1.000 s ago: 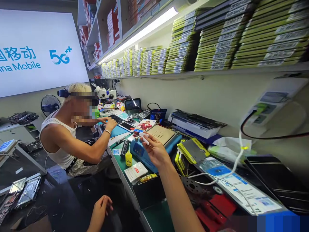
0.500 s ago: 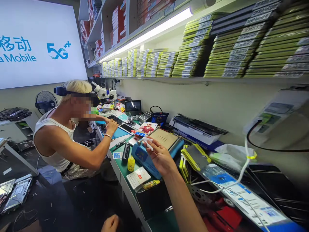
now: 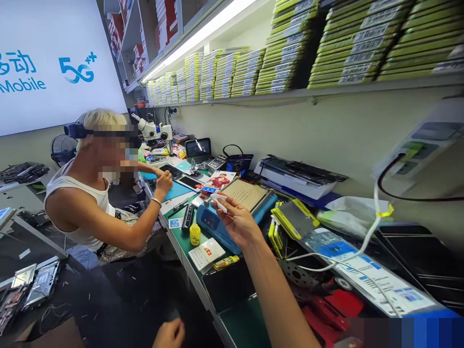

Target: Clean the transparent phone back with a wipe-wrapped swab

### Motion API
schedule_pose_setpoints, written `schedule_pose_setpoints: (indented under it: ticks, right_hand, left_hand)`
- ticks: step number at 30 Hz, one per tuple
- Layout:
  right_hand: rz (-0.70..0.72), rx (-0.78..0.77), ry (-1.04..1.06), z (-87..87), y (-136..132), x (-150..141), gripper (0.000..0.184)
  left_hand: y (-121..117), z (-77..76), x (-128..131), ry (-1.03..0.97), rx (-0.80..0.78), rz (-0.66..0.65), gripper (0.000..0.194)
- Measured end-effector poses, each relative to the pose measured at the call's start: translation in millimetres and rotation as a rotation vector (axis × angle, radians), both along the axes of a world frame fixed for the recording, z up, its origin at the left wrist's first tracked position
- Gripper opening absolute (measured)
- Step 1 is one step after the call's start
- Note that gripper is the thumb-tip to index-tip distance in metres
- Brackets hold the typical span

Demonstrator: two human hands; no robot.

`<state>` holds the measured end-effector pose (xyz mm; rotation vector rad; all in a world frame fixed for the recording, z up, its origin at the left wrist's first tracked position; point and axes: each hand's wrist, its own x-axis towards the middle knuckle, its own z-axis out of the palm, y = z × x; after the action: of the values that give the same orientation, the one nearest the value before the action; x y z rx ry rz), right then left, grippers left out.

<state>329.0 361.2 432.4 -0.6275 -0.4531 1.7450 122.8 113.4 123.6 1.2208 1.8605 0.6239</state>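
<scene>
So my right hand [image 3: 237, 220] had a small white piece [image 3: 220, 203] pinched between thumb and fingers, held up over the bench [image 3: 237, 321], right by the blue machine [image 3: 217, 227] with the tan perforated top [image 3: 242, 197]. Couldn't tell you if it was touching the machine. My left hand [image 3: 169, 333] was down at the bottom edge, away from the bench, fingers kinda curled, but it was cut off and blurry, so I can't say if it was really closed or had anything in it.

Next to the machine sat a yellow bottle [image 3: 195, 234], with a black handheld device [image 3: 187, 217] just beyond it. Nearer to me were a white box [image 3: 206, 253], a little yellow item [image 3: 226, 262] beside it and a dark flat panel [image 3: 229, 287]. Some yellow-and-black cases [image 3: 294, 220] were on the machine's right, and red stuff [image 3: 331, 309] was down closer to me.

Over on the left, a person in a white tank top [image 3: 78, 198] and headset leaned in with their hands [image 3: 165, 182] at the phone parts, microscope [image 3: 154, 130] behind.
</scene>
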Motion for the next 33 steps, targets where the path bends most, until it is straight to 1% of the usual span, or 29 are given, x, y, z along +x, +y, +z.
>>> schedule_pose_setpoints:
  ticks: [1,3,5,7,10,13,15,18,22,24,28,33]
  right_hand:
    - [0.005,0.001,0.004,-0.3,0,0,0.020]
    - [0.015,0.007,0.011,-1.8,0,0,0.020]
    - [0.023,0.014,0.019,-3.8,1,0,0.021]
    - [0.025,0.024,0.029,-5.5,2,1,0.020]
    - [0.024,0.035,0.040,-6.9,5,1,0.018]
    - [0.019,0.038,0.048,-6.7,6,3,0.019]
    - [0.015,0.039,0.054,-6.3,7,3,0.019]
    - [0.011,0.042,0.059,-6.0,7,5,0.019]
    - [0.007,0.049,0.052,-7.7,8,6,0.019]
    - [0.011,0.056,0.045,-9.5,9,6,0.023]
    - [0.016,0.063,0.035,-12.7,11,5,0.026]
    - [0.020,0.056,0.033,-11.6,10,5,0.026]
  left_hand:
    - [7,9.8,-10,0.000,0.034,0.027,0.074]
    - [23,34.9,-32,0.000,0.114,0.101,0.077]
    - [39,63.8,-53,-0.001,0.181,0.160,0.076]
    - [55,91.9,-69,-0.004,0.243,0.187,0.072]
    - [77,125.1,-79,0.013,0.346,0.179,0.066]
    - [98,145.6,-81,0.044,0.430,0.153,0.058]
    - [112,153.1,-82,0.062,0.462,0.147,0.051]
    - [132,156.1,-84,0.063,0.484,0.151,0.043]
    - [159,149.0,-90,-0.010,0.466,0.177,0.045]
    - [170,144.4,-93,-0.059,0.434,0.194,0.046]
    - [182,140.5,-95,-0.130,0.398,0.205,0.041]
    - [192,144.0,-94,-0.202,0.396,0.256,0.036]
